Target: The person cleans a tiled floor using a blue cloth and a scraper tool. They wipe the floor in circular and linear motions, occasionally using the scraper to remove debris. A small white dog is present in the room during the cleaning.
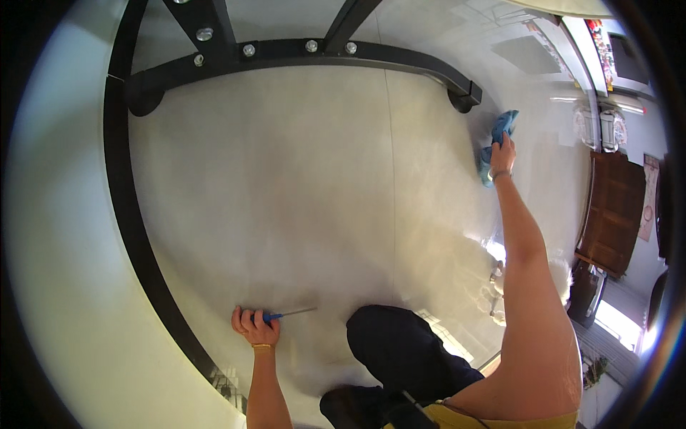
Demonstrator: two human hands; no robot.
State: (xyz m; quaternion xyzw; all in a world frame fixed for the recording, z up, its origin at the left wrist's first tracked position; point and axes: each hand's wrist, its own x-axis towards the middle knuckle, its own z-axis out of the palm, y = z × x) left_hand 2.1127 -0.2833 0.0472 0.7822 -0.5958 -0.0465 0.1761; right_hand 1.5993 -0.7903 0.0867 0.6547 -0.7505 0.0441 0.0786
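My left hand (257,328) is low in the view, closed around the blue handle of a screwdriver (295,311). Its thin metal shaft points right, just above the floor. Far to the right, my outstretched right hand (502,155) grips a crumpled blue cloth (504,126) down at floor level. Part of the cloth shows beyond the fingers and part beside the wrist. A black metal frame (300,55) with several bolt heads spans the top, and its curved bar ends near the cloth. Both forearms reach out past my bent knees (402,338).
A long black bar (136,214) edges a pale panel (64,225) on the left. Smooth floor tiles (268,187) with a thin seam lie between my hands. Something white and furry (561,279) is partly behind my right arm. A brown wooden cabinet (611,214) stands at far right.
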